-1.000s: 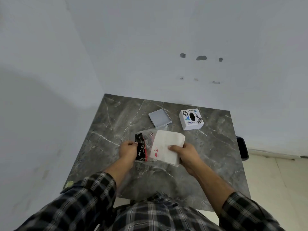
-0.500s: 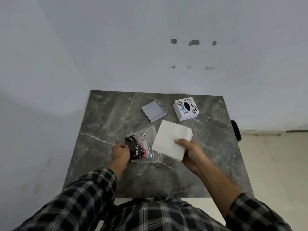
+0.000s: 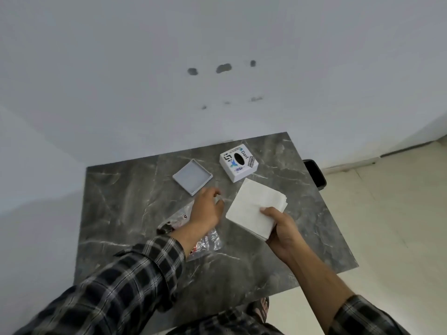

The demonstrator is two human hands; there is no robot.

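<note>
The clear plastic packet point(image 3: 206, 240) is mostly hidden under the left wrist and plaid sleeve, so only its crinkled corners and a scrap of dark print show, and I can't read it. The left hand point(image 3: 205, 209) is smeared by motion. Its fingers point(image 3: 214, 192) look stretched forward and relaxed, gripping nothing, and they sit just short of the shallow grey tray point(image 3: 192, 176) without touching it. A black object point(image 3: 314, 174) pokes out past the right edge of the marble table point(image 3: 121, 201), too cut off to tell what it is. The stack of white paper napkins point(image 3: 254, 206) is held above the table, near the white printed box point(image 3: 238, 162). The right hand point(image 3: 283, 230) grasps it by its near corner, the thumb point(image 3: 266, 210) pressed on top and the other fingers curled out of sight beneath. The rest of the stack fans away from the palm towards the box, and the left fingers are just beside its left edge but apart from it.
</note>
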